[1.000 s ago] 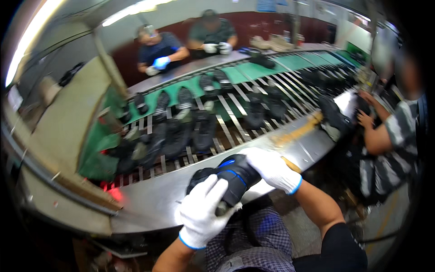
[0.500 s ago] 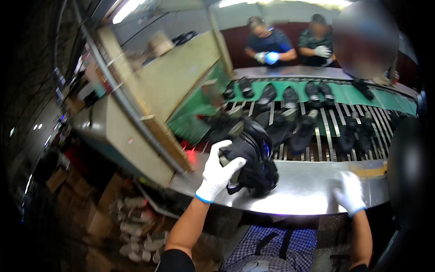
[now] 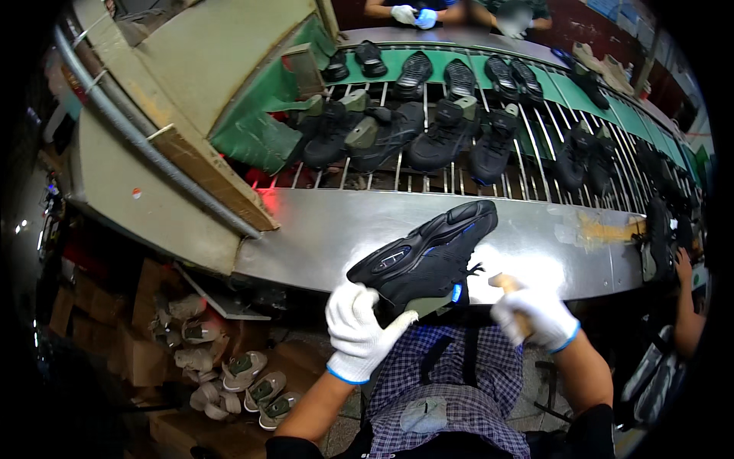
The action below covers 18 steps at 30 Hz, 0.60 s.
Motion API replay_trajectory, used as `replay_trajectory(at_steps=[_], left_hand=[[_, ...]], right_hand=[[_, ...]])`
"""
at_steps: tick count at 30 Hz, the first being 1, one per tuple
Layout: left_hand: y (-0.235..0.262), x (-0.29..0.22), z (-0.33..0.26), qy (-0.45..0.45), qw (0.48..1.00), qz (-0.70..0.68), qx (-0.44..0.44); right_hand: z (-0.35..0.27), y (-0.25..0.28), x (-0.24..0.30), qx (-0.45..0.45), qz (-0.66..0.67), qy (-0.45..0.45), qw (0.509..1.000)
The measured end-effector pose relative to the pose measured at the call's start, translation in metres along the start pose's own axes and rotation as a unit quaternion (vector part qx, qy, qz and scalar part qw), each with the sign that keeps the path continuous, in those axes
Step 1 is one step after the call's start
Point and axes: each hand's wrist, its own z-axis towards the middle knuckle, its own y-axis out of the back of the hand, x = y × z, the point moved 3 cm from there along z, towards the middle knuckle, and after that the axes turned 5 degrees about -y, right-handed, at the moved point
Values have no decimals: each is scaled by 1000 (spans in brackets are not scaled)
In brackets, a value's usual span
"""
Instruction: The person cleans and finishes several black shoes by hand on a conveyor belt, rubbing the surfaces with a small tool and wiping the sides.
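A black shoe (image 3: 428, 264), tipped on its side with its sole facing away from me, hangs over the front edge of the metal ledge. My left hand (image 3: 359, 329), in a white knit glove with a blue cuff, grips it at the heel end, where a grey-green shoe last (image 3: 424, 307) shows in the opening. To the right, my gloved right hand (image 3: 539, 315) is closed around a tan, wood-coloured tool (image 3: 521, 324). Motion blurs this tool, and its kind cannot be made out. It is beside the shoe's laces, apart from the shoe.
Beyond the steel ledge (image 3: 306, 241), several black shoes (image 3: 443, 141) lie on a slatted conveyor (image 3: 527, 164) with a green strip. Boxes and beige shoes (image 3: 245, 371) are at lower left. A co-worker's arm (image 3: 688, 306) reaches in at right; others with gloved hands (image 3: 417, 15) stand opposite.
The view has tilted downward. The shoe in my left hand has turned over to show its sole edge. My right hand, earlier at the ledge, has come in beside the shoe with the tan tool.
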Motion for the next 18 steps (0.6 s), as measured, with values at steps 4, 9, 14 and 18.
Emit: replay_trajectory(at_steps=[4, 9, 14, 18], left_hand=[[-7, 6, 81, -67, 970, -40, 229], [-33, 15, 106, -82, 922, -15, 379], [-30, 21, 108, -83, 917, -29, 389], [-31, 20, 109, -111, 920, -39, 373]], right_hand=[[23, -58, -6, 136, 0, -70, 988], [61, -96, -3, 155, 22, -132, 979], [62, -80, 1, 83, 147, -95, 981], [49, -75, 1, 147, 7, -126, 981]])
